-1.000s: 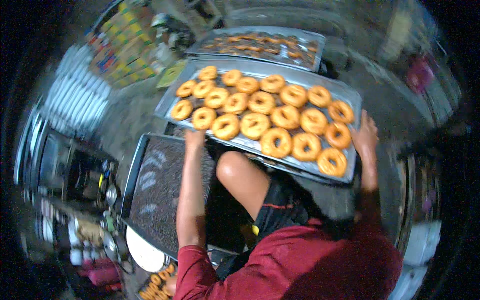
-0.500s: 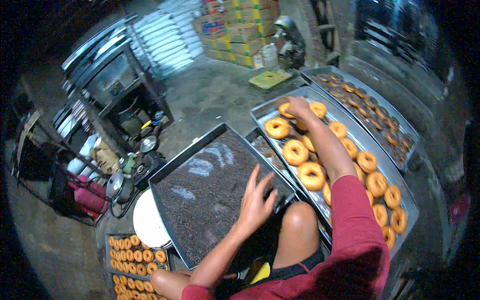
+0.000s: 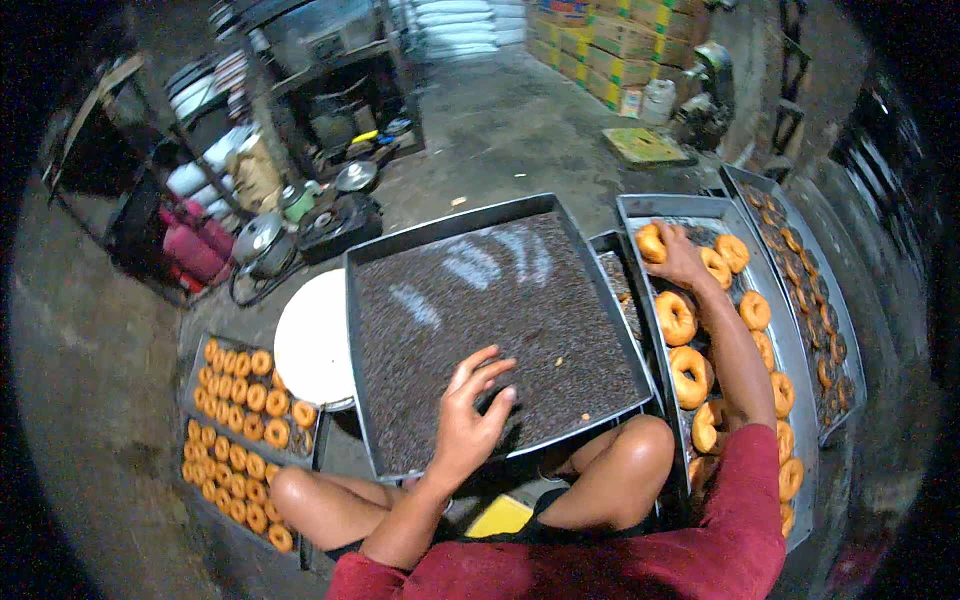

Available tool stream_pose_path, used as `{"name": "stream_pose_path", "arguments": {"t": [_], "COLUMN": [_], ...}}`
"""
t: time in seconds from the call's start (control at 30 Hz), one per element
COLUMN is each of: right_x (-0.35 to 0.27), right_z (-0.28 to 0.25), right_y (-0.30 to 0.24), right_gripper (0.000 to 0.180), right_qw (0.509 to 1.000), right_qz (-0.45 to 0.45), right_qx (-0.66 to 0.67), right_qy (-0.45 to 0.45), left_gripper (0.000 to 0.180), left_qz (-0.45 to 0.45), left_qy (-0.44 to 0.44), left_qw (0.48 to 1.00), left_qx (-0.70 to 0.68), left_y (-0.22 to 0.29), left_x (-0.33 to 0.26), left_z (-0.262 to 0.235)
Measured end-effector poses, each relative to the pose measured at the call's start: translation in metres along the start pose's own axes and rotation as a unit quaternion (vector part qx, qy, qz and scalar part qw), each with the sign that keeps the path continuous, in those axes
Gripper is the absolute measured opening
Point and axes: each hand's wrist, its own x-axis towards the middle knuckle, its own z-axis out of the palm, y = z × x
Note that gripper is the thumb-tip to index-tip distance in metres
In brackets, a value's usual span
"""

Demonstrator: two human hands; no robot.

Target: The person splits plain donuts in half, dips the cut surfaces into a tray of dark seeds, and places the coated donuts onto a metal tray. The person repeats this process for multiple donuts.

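My left hand (image 3: 472, 418) hovers over a square metal tray (image 3: 372, 425) filled with dark brown sprinkles (image 3: 500, 340), its fingers apart and nothing in them. Pale streaks of bare tray bottom show through at the far side. To the right, my right hand (image 3: 681, 260) grips a plain golden doughnut (image 3: 651, 243) at the far left corner of a long metal tray (image 3: 672, 212). Several more ring doughnuts (image 3: 690, 377) lie in that tray, some partly under my right forearm. The fingertips on the doughnut are partly hidden.
Two trays of doughnuts (image 3: 240, 397) sit at the lower left by a white round lid (image 3: 318, 340). Farther right lies a tray of chocolate-topped doughnuts (image 3: 800, 290). A stove (image 3: 340, 222), a lidded pot (image 3: 264, 243) and stacked cartons (image 3: 620, 50) stand farther off.
The view has swung left, bringing the sprinkle tray to the middle. My right hand has closed on a doughnut at the long tray's far corner; my left stays over the sprinkles, open.
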Motion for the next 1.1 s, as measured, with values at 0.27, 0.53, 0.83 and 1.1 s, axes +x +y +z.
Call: {"name": "stream_pose_path", "arguments": {"t": [0.27,0.53,0.83,1.1], "right_x": [-0.044,-0.093,0.053,-0.109], "right_z": [-0.065,-0.03,0.202,0.164], "right_y": [-0.167,-0.411,-0.453,-0.474], "right_gripper": [0.086,0.084,0.047,0.026], "right_qw": [0.942,0.801,0.938,0.905], "right_qz": [-0.2,-0.507,-0.283,-0.377], "right_qx": [0.196,0.304,0.152,0.172], "right_qy": [0.188,-0.096,-0.132,-0.098], "left_gripper": [0.06,0.074,0.063,0.096], "left_qz": [-0.17,-0.095,-0.013,0.1], "left_qy": [-0.048,0.094,0.21,0.33], "left_qw": [0.869,0.745,0.769,0.923], "left_qx": [-0.462,-0.654,-0.604,-0.174], "left_y": [-0.023,-0.03,-0.062,-0.098], "left_x": [-0.004,0.004,0.004,0.001], "left_z": [-0.026,-0.12,-0.219,-0.211]}}
